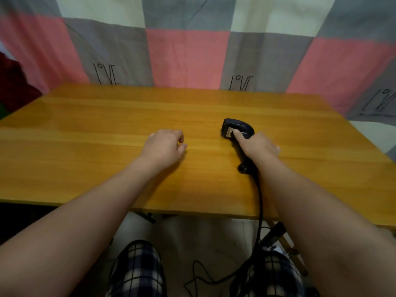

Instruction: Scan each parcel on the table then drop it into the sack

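One barcode scanner (pixel 240 125) lay on the wooden table (pixel 96 129), and its single black cable (pixel 261 200) trailed over the near edge. The right hand (pixel 260 146) gripped its handle, while the left hand (pixel 165 144) hovered just beside it, fingers loosely curled and holding nothing.

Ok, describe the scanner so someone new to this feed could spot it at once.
Find the orange wooden table in front of the pink, grey and cream patchwork cloth. Right of its middle is a dark handheld scanner, head pointing away from the person, a black cable trailing off the near edge. Nothing else on the tabletop is dark.
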